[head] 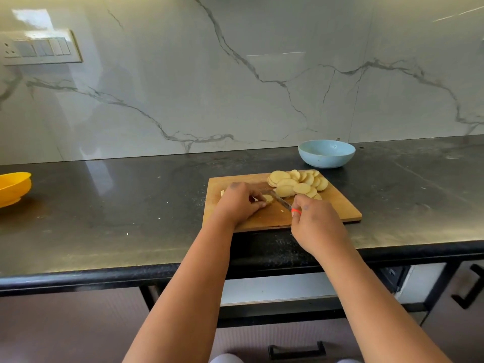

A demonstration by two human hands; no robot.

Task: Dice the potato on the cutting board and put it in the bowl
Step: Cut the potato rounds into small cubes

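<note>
- From the head view we see a dark, speckled stone surface (131, 205) with a glossy sheen, backed by a white marble wall (235, 74) streaked with grey veins; a switch plate (39, 48) sits on the wall at upper left.
- A rectangular wooden cutting board (337, 208) lies flat near the front edge of the surface.
- Our left hand (239, 203) has its grip curled down over a small potato piece (267, 198), fingertips pinching it against the board.
- Our right hand (314, 226) has its grip closed round the knife (281, 201), whose handle shows a bit of red; the thin blade slants toward the held piece and reaches it.
- A heap of round, pale yellow potato slices (296, 183) overlaps at the far side of the board; we cannot count them exactly.
- One light blue bowl (326, 153), round and smooth, stands just beyond the board, apart from it.
- One yellow bowl (14, 188) sits at the far left edge, well apart.
</note>
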